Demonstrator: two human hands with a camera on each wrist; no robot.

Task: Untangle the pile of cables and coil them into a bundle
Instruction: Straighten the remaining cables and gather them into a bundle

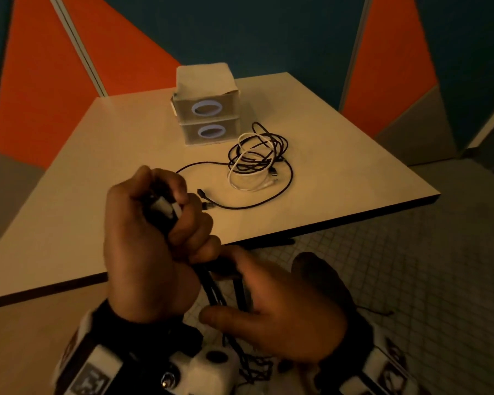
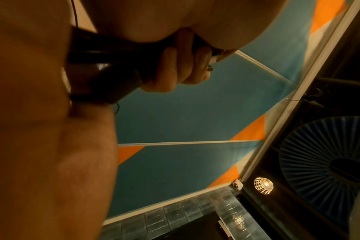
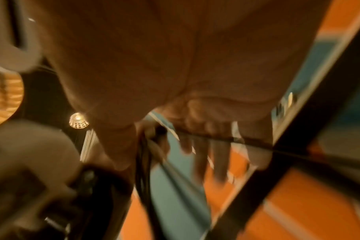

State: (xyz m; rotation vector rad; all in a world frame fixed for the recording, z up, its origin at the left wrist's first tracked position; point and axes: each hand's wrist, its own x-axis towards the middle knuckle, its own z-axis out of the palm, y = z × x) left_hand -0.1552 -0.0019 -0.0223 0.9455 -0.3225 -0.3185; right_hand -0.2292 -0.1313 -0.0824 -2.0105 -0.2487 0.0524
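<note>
My left hand (image 1: 180,208) is raised over the table's near edge and grips a bunch of black cable coils (image 1: 161,215) with a white plug among them. In the left wrist view its curled fingers (image 2: 181,65) wrap the black bundle (image 2: 105,65). Black strands (image 1: 214,292) hang from that fist and pass between the thumb and straight fingers of my right hand (image 1: 268,306) just below. The right wrist view is blurred; a black cable (image 3: 216,138) lies across the extended fingers (image 3: 218,155). A tangled pile of black and white cables (image 1: 257,158) lies on the table.
The beige table (image 1: 97,166) carries two stacked boxes with oval openings (image 1: 208,115) behind the pile. A loose black lead (image 1: 268,198) curves from the pile to plugs near my left hand. Tiled floor lies right of the table; orange and blue panels stand behind.
</note>
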